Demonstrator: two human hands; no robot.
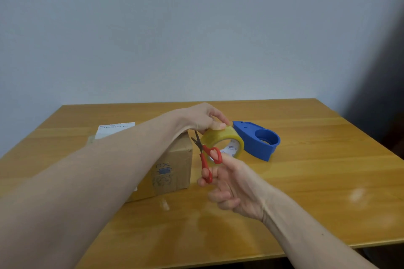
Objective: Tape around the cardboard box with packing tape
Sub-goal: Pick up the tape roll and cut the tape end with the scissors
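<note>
At frame centre the left hand (204, 119) grips the packing tape roll (222, 143) beside the cardboard box (172, 166) while the right hand (231, 185) holds red scissors (206, 159) with blades apart, seemingly about to cut, how much wrapping is done being unclear

Little can be read. The white core of the packing tape roll (222, 137) carries blue letters, seemingly "cov", at its 3 o'clock side. The cardboard box (172, 166) shows a faint mark like "DX" over a blue emblem on its near face. The white shipping label (114, 129) on its top holds print too blurred to read.
</note>
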